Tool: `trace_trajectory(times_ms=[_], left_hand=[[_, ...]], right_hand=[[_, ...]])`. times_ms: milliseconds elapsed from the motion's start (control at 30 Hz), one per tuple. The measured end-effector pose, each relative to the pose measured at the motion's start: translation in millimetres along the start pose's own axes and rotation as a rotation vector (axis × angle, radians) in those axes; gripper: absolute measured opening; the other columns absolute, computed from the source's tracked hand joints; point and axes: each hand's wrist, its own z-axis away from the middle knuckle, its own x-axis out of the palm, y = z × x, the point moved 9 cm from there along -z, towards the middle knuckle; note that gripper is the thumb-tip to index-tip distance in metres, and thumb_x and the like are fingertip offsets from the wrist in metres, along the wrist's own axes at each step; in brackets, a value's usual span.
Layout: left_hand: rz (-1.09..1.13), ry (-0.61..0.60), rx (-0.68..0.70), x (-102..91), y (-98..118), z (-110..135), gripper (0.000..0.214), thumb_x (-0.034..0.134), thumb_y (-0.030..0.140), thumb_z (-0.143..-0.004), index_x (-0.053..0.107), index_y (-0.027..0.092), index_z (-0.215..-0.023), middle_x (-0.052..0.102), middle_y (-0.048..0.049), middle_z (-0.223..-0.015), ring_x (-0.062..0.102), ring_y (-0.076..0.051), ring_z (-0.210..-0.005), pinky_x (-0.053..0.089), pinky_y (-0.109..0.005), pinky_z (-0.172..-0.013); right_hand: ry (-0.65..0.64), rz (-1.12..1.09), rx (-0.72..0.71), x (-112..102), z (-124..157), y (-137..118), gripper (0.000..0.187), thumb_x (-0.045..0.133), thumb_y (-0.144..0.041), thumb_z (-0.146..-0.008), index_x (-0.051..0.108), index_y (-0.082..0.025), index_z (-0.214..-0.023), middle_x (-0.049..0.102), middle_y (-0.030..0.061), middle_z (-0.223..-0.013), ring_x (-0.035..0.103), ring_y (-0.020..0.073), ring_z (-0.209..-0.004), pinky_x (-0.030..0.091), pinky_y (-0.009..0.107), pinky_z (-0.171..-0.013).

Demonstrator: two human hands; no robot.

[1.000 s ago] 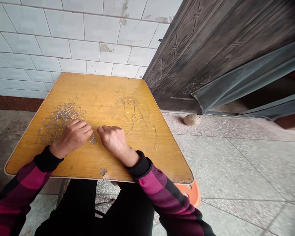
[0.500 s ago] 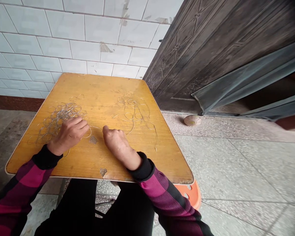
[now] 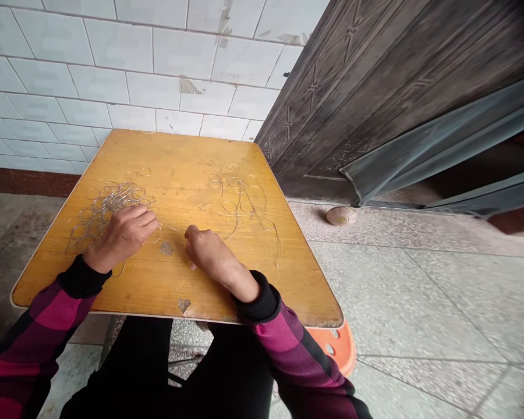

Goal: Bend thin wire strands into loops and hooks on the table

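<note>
A thin wire (image 3: pixel 171 227) runs between my two hands above the wooden table (image 3: pixel 174 157). My left hand (image 3: pixel 131 233) pinches one part of it, with a loop bending down beside the fingers. My right hand (image 3: pixel 207 250) is closed on the other part, its thumb and forefinger together; the fingertips are partly hidden. Beside and behind the left hand lies a tangled heap of silvery wire (image 3: pixel 113 201). Past my right hand, loosely curled wire (image 3: pixel 238 203) spreads over the right side of the tabletop, and one strand reaches that hand.
The table stands against a white tiled wall (image 3: pixel 126 52). To the right is a dark carved door (image 3: pixel 323 116) with a grey cloth (image 3: pixel 384 157). A rounded stone-like object (image 3: pixel 341 215) lies on the floor. An orange stool (image 3: pixel 343 349) shows under the table's right corner.
My right hand has shifted slightly to the right and turned a little, and the wire between the hands looks straighter. My left hand has stayed nearly in place.
</note>
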Motion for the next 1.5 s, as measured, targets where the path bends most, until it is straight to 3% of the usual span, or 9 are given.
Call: trace_trajectory(times_ms=[400, 667, 800, 900, 1067, 1133, 1233, 1367, 1500], left_hand=[[0.070, -0.005, -0.011, 2.2, -2.7, 0.1, 0.032, 0.040, -0.004, -0.082, 0.054, 0.018, -0.063, 0.049, -0.0023, -0.064, 0.043, -0.018, -0.067, 0.035, -0.032, -0.058], [0.109, -0.006, 0.009, 0.6, 0.5, -1.0, 0.033, 0.040, -0.006, -0.081, 0.053, 0.018, -0.063, 0.049, -0.0018, -0.063, 0.042, -0.017, -0.065, 0.033, -0.031, -0.056], [0.082, -0.022, -0.036, 0.1, -12.3, 4.1, 0.032, 0.041, -0.006, -0.081, 0.055, 0.018, -0.066, 0.051, -0.0023, -0.065, 0.044, -0.017, -0.067, 0.035, -0.031, -0.058], [0.097, -0.029, -0.059, -0.1, -19.3, 5.9, 0.030, 0.043, -0.004, -0.082, 0.058, 0.018, -0.068, 0.051, -0.0026, -0.065, 0.045, -0.018, -0.067, 0.036, -0.031, -0.059], [0.270, -0.041, -0.029, 0.8, -6.0, -1.9, 0.025, 0.047, 0.005, -0.090, 0.063, 0.017, -0.075, 0.055, -0.0025, -0.069, 0.048, -0.017, -0.071, 0.039, -0.030, -0.062], [0.332, -0.054, -0.015, 1.5, 2.2, -5.8, 0.023, 0.048, 0.008, -0.092, 0.064, 0.017, -0.078, 0.056, -0.0021, -0.069, 0.049, -0.016, -0.070, 0.039, -0.029, -0.062], [0.370, -0.076, 0.004, 4.5, 11.3, -8.9, 0.023, 0.048, 0.011, -0.093, 0.065, 0.016, -0.078, 0.057, -0.0023, -0.068, 0.050, -0.016, -0.069, 0.039, -0.028, -0.061], [0.452, -0.079, -0.044, 13.3, 9.3, -6.8, 0.022, 0.050, 0.014, -0.093, 0.066, 0.015, -0.078, 0.061, -0.0040, -0.071, 0.054, -0.016, -0.070, 0.042, -0.029, -0.063], [0.620, 0.025, -0.281, 19.0, -13.1, 0.7, 0.010, 0.056, 0.018, -0.090, 0.066, 0.015, -0.091, 0.068, -0.0052, -0.080, 0.060, -0.015, -0.074, 0.047, -0.029, -0.067]], right_hand=[[-0.047, -0.138, 0.062, 1.4, 3.3, 5.5, 0.033, 0.039, 0.000, -0.083, 0.052, -0.007, -0.113, 0.058, -0.0010, -0.048, 0.050, 0.0101, -0.040, 0.032, 0.025, -0.054], [-0.192, -0.215, 0.025, 1.0, 15.5, 4.3, 0.040, 0.041, -0.004, -0.084, 0.047, -0.007, -0.124, 0.059, -0.0027, -0.051, 0.053, 0.0095, -0.040, 0.036, 0.023, -0.055], [-0.208, -0.215, 0.076, -4.8, 19.4, 15.5, 0.043, 0.040, -0.001, -0.082, 0.048, -0.005, -0.123, 0.061, -0.0014, -0.051, 0.054, 0.0097, -0.038, 0.035, 0.023, -0.052], [-0.099, -0.257, 0.080, -18.5, 18.9, 23.2, 0.039, 0.038, -0.005, -0.086, 0.050, -0.005, -0.123, 0.063, 0.0003, -0.055, 0.055, 0.0101, -0.038, 0.038, 0.024, -0.054], [0.372, -0.230, -0.066, -56.7, 18.2, 20.7, 0.025, 0.048, -0.026, -0.093, 0.063, -0.012, -0.108, 0.070, 0.0068, -0.077, 0.064, 0.0151, -0.068, 0.042, 0.027, -0.068], [0.360, -0.284, -0.211, -48.9, 13.4, 7.4, 0.024, 0.053, -0.032, -0.092, 0.068, -0.014, -0.094, 0.070, 0.0078, -0.086, 0.062, 0.0155, -0.077, 0.041, 0.027, -0.071], [0.157, -0.439, -0.329, -19.8, 1.0, -7.1, 0.025, 0.058, -0.036, -0.089, 0.070, -0.015, -0.082, 0.067, 0.0032, -0.079, 0.056, 0.0116, -0.070, 0.039, 0.024, -0.066], [0.028, -0.606, -0.282, 3.7, -11.2, -3.2, 0.026, 0.061, -0.036, -0.086, 0.069, -0.015, -0.073, 0.055, -0.0034, -0.060, 0.044, 0.0080, -0.057, 0.033, 0.022, -0.057], [0.053, -0.824, -0.190, 6.9, -18.1, 9.3, 0.031, 0.065, -0.043, -0.080, 0.066, -0.015, -0.067, 0.053, -0.0030, -0.055, 0.043, 0.0081, -0.052, 0.034, 0.023, -0.053]])
